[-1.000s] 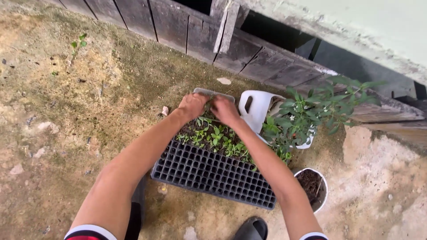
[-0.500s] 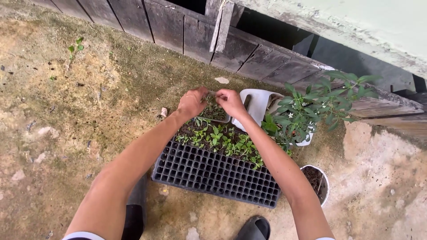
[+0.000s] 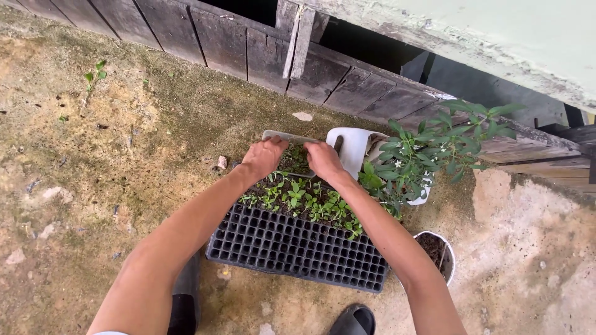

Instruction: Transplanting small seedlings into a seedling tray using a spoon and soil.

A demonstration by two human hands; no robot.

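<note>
Both hands, left hand (image 3: pixel 264 158) and right hand (image 3: pixel 323 160), pinch seedlings at twelve o'clock of the black plastic cell tray (image 3: pixel 298 248); far rows are planted, near rows hold nothing.

bare ground (image 3: pixel 112 161) open leftward, white jug (image 3: pixel 351 149) and leafy plant (image 3: pixel 428 152) crowding right, wooden boards (image 3: pixel 273 59) behind

Black plastic seedling tray (image 3: pixel 298 248), rectangular w/ many small square cells, lies flat on the dirt ground, slightly turned so its right end is nearer. Near rows are empty, approx. half of the tray. Far rows hold small green seedlings (image 3: pixel 298 197) in dark soil, standing upright and dense. At the far edge, a grey flat piece (image 3: pixel 282 136), long and narrow, lies across, partly hidden; what it is, cannot tell.
</note>
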